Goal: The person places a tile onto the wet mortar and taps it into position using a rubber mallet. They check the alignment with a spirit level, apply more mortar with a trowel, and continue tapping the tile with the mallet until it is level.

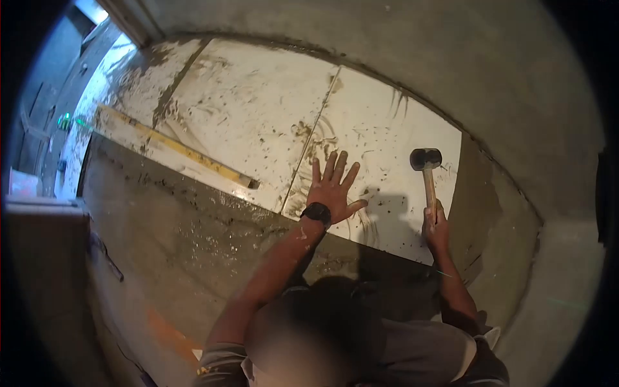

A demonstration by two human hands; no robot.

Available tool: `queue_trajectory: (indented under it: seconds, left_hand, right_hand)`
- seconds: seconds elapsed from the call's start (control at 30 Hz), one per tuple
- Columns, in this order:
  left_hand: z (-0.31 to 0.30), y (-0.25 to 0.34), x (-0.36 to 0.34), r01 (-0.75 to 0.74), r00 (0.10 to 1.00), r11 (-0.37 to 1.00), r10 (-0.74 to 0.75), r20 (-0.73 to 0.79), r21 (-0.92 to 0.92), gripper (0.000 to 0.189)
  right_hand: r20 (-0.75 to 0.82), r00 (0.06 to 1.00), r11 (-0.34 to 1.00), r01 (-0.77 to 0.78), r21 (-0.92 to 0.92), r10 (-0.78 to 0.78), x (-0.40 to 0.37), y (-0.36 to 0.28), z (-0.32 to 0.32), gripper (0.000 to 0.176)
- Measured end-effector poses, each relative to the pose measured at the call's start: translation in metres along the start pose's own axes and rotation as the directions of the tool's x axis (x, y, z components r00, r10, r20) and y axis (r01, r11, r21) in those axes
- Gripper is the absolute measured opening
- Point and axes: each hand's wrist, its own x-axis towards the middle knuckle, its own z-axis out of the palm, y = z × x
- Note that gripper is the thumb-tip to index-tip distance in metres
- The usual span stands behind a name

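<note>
Beside grey wall [451,58], white tile [400,129] lay smeared and spotted brown. Left hand [330,193] lay splayed, empty, near its left edge; right hand [436,226] gripped wooden-handled, black-headed mallet [427,162] over tile.

My rubber mallet [430,180]: matt head [418,160], bare wooden handle [431,193]. Floor tile [380,142] before me: smooth, smeared with dull, gritty residue [301,129]. Mortar bed [213,219]: rough, wet, glossy in patches. Wall [451,51]: matt, cement-like, faintly mottled.
</note>
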Motion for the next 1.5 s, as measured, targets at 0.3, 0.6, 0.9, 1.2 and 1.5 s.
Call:
queue_trajectory:
  seconds: [0.3,0.6,0.9,1.2,1.5]
  left_hand:
    - [0.000,-0.002,-0.002,-0.023,0.999,0.993,0.018,-0.043,-0.115,0.099]
    - [-0.006,-0.001,-0.003,-0.015,1.000,0.992,0.013,-0.021,-0.124,0.100]
    - [-0.001,-0.002,-0.003,-0.047,0.997,0.992,0.040,-0.070,-0.115,0.097]
    - [-0.007,0.001,0.001,-0.018,0.998,0.999,0.016,0.065,0.034,0.099]
    - [-0.020,-0.035,0.033,0.244,0.970,0.970,-0.243,-0.025,0.023,0.112]
  right_hand:
    - [-0.021,0.999,0.981,0.047,0.189,-0.044,0.004,-0.044,-0.014,0.059]
    - [0.065,0.998,1.000,0.006,-0.020,-0.004,-0.009,-0.036,0.016,0.053]
    - [0.117,0.992,0.999,-0.036,-0.006,0.037,-0.014,-0.035,0.011,0.049]
    - [0.120,0.991,0.998,-0.049,-0.032,0.053,-0.015,-0.035,0.007,0.050]
    - [0.319,0.931,0.977,-0.206,0.050,0.180,-0.012,-0.060,-0.012,0.059]
